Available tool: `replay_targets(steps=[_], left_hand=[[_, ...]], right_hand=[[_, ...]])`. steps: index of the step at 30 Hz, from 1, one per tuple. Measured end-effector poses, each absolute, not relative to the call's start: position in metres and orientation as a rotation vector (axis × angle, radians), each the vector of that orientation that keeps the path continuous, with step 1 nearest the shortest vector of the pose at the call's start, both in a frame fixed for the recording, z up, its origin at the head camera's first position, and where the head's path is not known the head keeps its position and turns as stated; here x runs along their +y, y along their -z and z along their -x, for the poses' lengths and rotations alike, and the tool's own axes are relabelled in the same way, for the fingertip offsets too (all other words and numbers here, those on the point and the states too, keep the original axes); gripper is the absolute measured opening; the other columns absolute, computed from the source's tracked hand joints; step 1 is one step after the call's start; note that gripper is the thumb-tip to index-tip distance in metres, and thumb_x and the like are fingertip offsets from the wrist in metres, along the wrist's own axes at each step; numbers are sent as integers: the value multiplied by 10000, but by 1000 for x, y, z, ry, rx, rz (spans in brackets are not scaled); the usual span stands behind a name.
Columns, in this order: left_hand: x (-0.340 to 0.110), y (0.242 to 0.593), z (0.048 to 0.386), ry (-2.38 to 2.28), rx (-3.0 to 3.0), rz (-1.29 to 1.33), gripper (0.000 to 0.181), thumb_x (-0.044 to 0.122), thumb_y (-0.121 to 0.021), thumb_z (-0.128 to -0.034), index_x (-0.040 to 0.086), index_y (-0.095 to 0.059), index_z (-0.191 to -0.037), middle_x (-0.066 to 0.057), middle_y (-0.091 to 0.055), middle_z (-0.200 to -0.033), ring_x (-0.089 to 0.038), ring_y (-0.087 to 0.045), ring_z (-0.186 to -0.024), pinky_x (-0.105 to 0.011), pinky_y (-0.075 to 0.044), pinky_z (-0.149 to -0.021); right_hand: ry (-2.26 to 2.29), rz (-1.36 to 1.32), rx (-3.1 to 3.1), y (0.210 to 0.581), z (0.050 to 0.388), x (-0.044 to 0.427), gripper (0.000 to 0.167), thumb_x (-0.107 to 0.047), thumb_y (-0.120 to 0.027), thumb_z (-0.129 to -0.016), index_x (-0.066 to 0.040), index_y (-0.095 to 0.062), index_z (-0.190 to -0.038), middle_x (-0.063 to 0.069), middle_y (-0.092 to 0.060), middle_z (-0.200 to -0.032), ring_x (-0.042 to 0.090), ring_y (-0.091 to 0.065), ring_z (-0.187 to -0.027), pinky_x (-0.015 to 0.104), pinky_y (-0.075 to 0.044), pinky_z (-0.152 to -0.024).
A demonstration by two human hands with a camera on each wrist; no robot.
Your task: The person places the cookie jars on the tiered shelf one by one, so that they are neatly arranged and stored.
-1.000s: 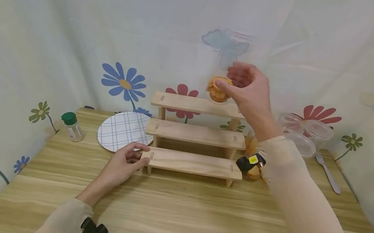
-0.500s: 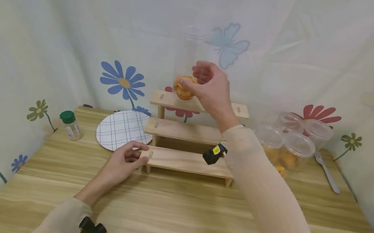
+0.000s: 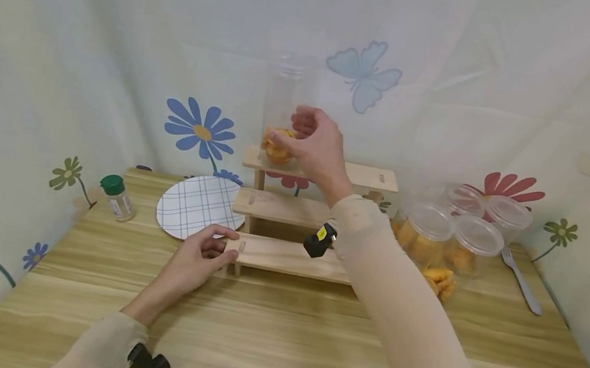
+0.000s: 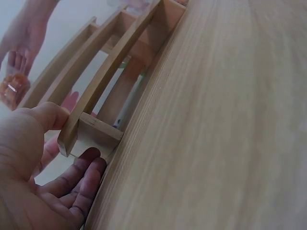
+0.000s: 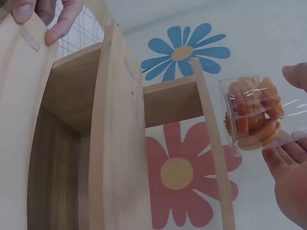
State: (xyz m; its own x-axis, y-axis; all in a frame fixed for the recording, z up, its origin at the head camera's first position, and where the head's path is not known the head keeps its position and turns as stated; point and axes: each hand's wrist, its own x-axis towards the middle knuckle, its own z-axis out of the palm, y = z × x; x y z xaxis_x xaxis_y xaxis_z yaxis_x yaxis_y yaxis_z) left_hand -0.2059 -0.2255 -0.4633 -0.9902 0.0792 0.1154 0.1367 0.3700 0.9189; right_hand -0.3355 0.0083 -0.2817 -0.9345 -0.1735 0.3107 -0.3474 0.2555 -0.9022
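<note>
In the head view, a person's right hand (image 3: 315, 148) grips a clear plastic jar (image 3: 284, 101), upright, with orange snack pieces (image 3: 275, 152) at its bottom; the jar is at the left end of the top board of a three-step wooden stand (image 3: 282, 208), and whether its base touches the board is hard to tell. The left hand (image 3: 194, 261) grips the left end of the stand's lowest board. Both sleeves are beige, each with a black wrist camera (image 3: 148, 362) at the cuff. Left of the stand, on the wood-grain table (image 3: 267, 349), are a blue-checked oval mat (image 3: 197, 207) and a green-capped shaker (image 3: 118, 199). On the right, partly behind the right forearm, lidded clear jars (image 3: 477, 237) of orange pieces stand close together, with a grey fork (image 3: 521, 282) beside them. A pale curtain (image 3: 231, 4) printed with flowers hangs behind. In the left wrist view, the left thumb lies over the board's end and the other fingers curl below, near the end support; the filled jar shows at far left. In the right wrist view, the right thumb and fingers hold opposite sides of the jar, its base close to the top board, with a blue flower (image 5: 182, 52) on the curtain beyond.
</note>
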Motion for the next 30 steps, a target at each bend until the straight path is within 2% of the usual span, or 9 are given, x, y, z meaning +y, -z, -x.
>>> replay_targets(steps=[20,30], left_hand=[[-222,464,209,1715,-2553,209,352,239,-806,-1056,139,-697,-1375,-120,-794,-1088,-226,-709,-998,-275,-537,-823],[-219,465,209,1722,-2560,188,350,254,-807,-1055,156,-700,-1374,-106,-793,-1077,-224,-685,-962,-285,-523,-794]], right_hand=[[-1679,-503,-2419,290,339,4,755,-317,-883,-995,-98,-518,-1619,67,-644,-1566,236,-613,-1439,360,-477,-1210],[-1735,-465,-2428,298,335,7,879,-307,-910,-970,-75,-443,-1679,125,-568,-1640,262,-584,-1481,370,-460,-1227]])
